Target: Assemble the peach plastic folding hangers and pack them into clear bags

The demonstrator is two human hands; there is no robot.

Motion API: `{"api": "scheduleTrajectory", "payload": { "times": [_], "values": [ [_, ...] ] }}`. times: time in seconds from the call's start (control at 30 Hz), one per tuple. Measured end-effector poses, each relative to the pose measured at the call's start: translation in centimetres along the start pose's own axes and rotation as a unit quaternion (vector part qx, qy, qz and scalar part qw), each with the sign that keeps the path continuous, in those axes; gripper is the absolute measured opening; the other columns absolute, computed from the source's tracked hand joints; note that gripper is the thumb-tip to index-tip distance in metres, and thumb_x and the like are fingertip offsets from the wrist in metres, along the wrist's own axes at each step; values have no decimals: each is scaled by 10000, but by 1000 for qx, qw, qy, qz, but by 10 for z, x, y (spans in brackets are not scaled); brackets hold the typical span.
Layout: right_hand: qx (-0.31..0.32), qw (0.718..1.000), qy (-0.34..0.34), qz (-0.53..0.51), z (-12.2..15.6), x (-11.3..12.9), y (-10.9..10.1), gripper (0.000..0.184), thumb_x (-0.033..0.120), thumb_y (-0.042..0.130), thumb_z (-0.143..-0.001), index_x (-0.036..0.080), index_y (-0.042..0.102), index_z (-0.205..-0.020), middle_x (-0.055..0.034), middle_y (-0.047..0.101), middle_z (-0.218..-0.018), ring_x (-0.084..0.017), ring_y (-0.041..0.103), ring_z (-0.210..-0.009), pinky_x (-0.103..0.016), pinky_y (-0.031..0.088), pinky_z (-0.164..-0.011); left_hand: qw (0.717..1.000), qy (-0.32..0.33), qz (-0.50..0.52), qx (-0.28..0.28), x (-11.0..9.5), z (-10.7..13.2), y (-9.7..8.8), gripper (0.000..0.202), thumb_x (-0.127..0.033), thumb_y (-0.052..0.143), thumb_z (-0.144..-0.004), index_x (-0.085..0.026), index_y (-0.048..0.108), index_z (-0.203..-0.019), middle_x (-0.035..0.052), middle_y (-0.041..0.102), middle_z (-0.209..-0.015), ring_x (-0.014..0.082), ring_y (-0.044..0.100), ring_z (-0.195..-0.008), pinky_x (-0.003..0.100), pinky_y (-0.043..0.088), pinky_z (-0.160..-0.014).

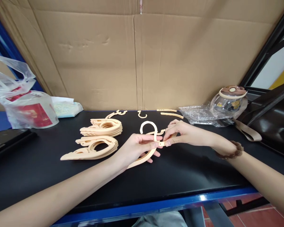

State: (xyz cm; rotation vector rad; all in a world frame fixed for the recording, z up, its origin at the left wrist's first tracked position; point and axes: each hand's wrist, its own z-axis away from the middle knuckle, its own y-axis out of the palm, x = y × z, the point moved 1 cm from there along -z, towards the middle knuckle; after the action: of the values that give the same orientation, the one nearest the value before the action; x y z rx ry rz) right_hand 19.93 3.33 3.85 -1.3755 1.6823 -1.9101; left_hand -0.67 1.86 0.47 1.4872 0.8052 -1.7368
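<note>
My left hand (142, 145) pinches a cream plastic folding hanger (139, 161) near the base of its hook, which curves up above the fingers. From the right, my right hand (176, 135) closes on a small cream piece at the hanger's joint, and the fingertips of both hands almost meet there. That piece is partly covered by my fingers. Left of my hands lie two stacks of folded cream hangers, a nearer stack (94, 152) and a farther stack (104, 128). Behind my hands sits another curved cream part, largely hidden.
Loose along the back are a hanger arm (115, 113), a hook (142, 114) and two strips (171, 115). A bagged roll (35, 108) and a tissue pack (67, 107) stand left, near a dark phone-like object (10, 142). Plastic wrap (198, 115), a clear jug (228, 102) and a dark bag (272, 116) are right.
</note>
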Motion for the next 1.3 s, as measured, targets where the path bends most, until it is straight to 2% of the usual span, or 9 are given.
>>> {"api": "scheduleTrajectory", "payload": {
  "times": [0.2, 0.4, 0.53, 0.63, 0.8, 0.93, 1.03, 1.13, 1.3],
  "values": [
    [-64, 995, 18, 80, -3, 1, 9, 370, 485, 467, -923, 220, 720, -868, 6, 711, -800, -142, 574, -720, -342, 289, -875, 1000, 5, -8, -21, -1, -1, -2, 235, -300, 664, -821, -163, 729, -1001, 101, 645, -1173, 126, 654, -732, 227, 519, -607],
    [-109, 976, 9, 187, -3, 4, 15, 444, 525, 403, -932, 220, 715, -846, -18, 676, -756, -162, 534, -724, -334, 296, -770, 999, -11, -5, -38, -4, 1, 1, 285, -361, 623, -845, -113, 720, -946, 95, 692, -912, 112, 613, -636, 229, 476, -595],
    [-112, 971, -5, 213, -2, 8, 16, 403, 477, 413, -946, 222, 715, -864, -16, 673, -758, -158, 528, -732, -332, 282, -770, 999, -17, -14, -29, -5, 0, 1, 290, -344, 587, -860, -102, 711, -961, 105, 687, -935, 101, 589, -578, 240, 470, -574],
    [-101, 976, -9, 193, -1, 8, 15, 390, 483, 422, -941, 236, 719, -887, -4, 690, -788, -153, 523, -741, -332, 275, -780, 999, -14, -29, -9, -6, -1, 0, 301, -334, 597, -846, -112, 704, -1019, 106, 676, -981, 113, 599, -579, 258, 475, -567],
    [-66, 992, 14, 109, -1, 3, 13, 407, 532, 433, -920, 244, 722, -917, -5, 712, -838, -159, 547, -767, -340, 276, -809, 999, -17, -51, 9, -7, 1, -1, 294, -330, 608, -839, -110, 718, -1001, 71, 663, -796, 164, 642, -644, 271, 485, -586],
    [-53, 996, 32, 66, -2, 2, 12, 411, 543, 443, -912, 250, 732, -910, -5, 719, -838, -164, 561, -782, -341, 281, -821, 998, -4, -62, 13, -7, 2, -1, 256, -300, 603, -844, -122, 726, -980, 77, 677, -835, 159, 636, -669, 262, 486, -594],
    [-72, 994, 47, 67, -3, 3, 14, 391, 525, 474, -905, 237, 732, -848, 0, 712, -800, -152, 552, -738, -334, 295, -803, 998, 7, -66, -1, -6, 2, 0, 270, -312, 574, -868, -133, 718, -1009, 99, 685, -956, 132, 619, -656, 252, 479, -596],
    [-103, 991, 80, 24, -5, 2, 14, 377, 506, 505, -890, 204, 708, -792, -4, 684, -736, -139, 545, -670, -298, 343, -707, 998, 35, -44, -21, -7, 2, 3, 291, -330, 555, -885, -149, 694, -1066, 117, 645, -1134, 120, 617, -701, 245, 482, -622],
    [-196, 969, 148, -25, -1, -15, 1, 384, 484, 480, -889, 162, 656, -781, -30, 640, -729, -142, 540, -655, -279, 384, -617, 999, 33, -28, -29, -13, 5, 7, 429, -316, 521, -901, -190, 515, -1311, 127, 608, -1205, 142, 646, -744, 261, 505, -625]
  ]
}}
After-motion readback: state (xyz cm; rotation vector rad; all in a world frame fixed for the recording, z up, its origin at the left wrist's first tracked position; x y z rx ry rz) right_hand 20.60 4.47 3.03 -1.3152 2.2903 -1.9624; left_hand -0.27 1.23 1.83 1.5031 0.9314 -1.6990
